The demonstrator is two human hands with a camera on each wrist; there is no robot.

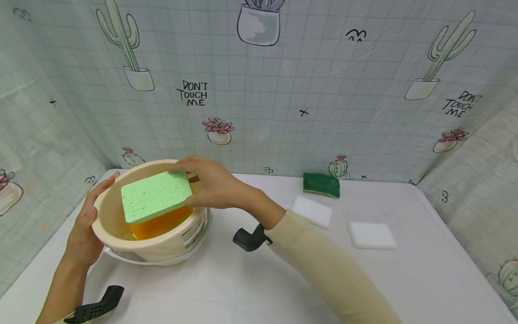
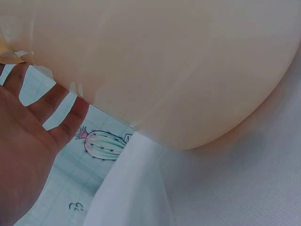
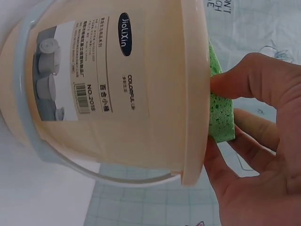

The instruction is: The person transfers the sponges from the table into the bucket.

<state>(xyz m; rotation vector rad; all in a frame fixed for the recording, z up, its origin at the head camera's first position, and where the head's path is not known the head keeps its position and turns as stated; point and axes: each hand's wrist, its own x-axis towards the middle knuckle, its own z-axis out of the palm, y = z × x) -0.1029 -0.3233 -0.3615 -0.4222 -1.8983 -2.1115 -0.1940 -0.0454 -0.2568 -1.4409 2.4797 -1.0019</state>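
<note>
right hand (image 1: 214, 184) grips a light green sponge (image 1: 157, 196) by its far edge, fingers curled round it, holding it tilted over the mouth of a cream plastic bucket (image 1: 121, 234). an orange sponge (image 1: 162, 225) lies inside the bucket beneath the green one. left hand (image 1: 87, 225) rests with straight, spread fingers against the bucket's outer wall on its left side. bucket stands on the white surface (image 1: 243, 279), near its back left corner, printed label facing the right wrist view. well apart to the right lie two white sponges (image 1: 312, 211) (image 1: 372, 235) and a dark green scouring pad (image 1: 321, 184) beside the cactus-print backdrop (image 1: 283, 90)
</note>
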